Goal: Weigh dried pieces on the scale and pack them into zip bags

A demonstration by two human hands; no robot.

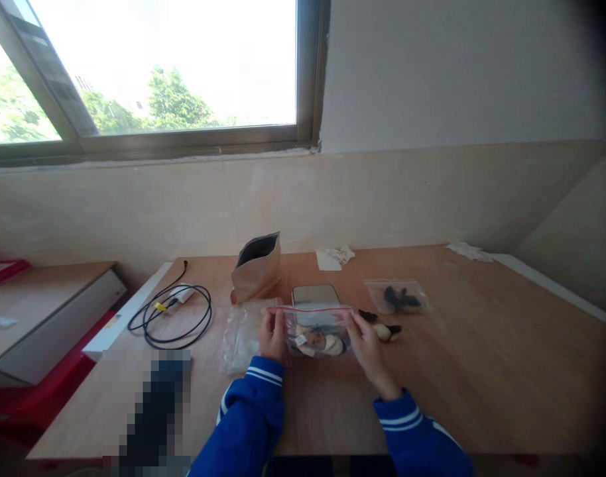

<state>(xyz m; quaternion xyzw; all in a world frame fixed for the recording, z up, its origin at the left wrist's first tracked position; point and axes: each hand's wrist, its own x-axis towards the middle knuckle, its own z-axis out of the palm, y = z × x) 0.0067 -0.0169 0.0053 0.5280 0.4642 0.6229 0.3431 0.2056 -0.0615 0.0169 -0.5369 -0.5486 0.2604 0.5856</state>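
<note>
Between my hands is a clear zip bag (317,336) with a red seal line along its top edge. Pale and brown dried pieces lie inside it, with a small white packet among them. My left hand (273,334) pinches the bag's upper left corner, and my right hand (363,341) grips the upper right corner. Just behind the bag sits a flat scale-like device (313,295), partly covered by it. A pale piece with a dark end (384,332) rests on the table beside my right hand. Clear empty-looking bags (241,338) lie flat to the left of my left hand.
An open brown paper pouch (256,275) stands behind. Another zip bag with dark pieces (402,298) lies right. A coiled black cable (171,318) is at left, with a pixelated dark area (156,411) nearer me. Crumpled tissue (339,255) lies by the wall.
</note>
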